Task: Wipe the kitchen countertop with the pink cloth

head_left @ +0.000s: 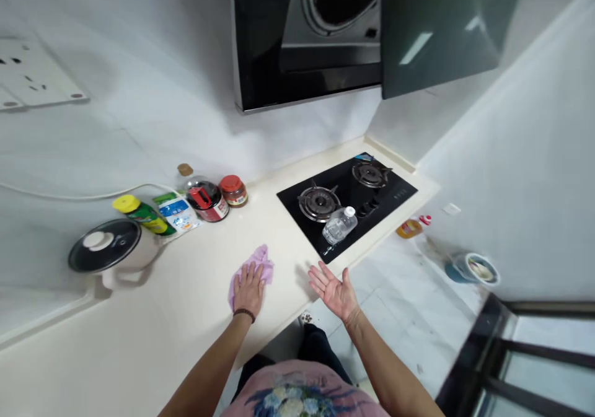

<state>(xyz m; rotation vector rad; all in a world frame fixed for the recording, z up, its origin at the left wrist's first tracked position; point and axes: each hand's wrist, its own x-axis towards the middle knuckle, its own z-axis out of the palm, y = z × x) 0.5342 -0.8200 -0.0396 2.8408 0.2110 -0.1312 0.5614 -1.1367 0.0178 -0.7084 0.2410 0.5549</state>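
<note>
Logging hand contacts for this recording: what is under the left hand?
A light purple cloth lies under the left hand, on the pale counter. The cloth's part beneath the hand and the counter below are covered.

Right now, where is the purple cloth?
In the head view, the purple cloth lies on the cream counter, partly covered by the person's left hand, to the left of the black stove.

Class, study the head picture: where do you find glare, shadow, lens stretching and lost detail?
Head view: a bright streak glares on the dark hood panel; a soft shadow lies on the counter beside the right hand; the socket plate at the left edge looks slanted and stretched; small print on the red-lidded jar is too soft to read.
</note>
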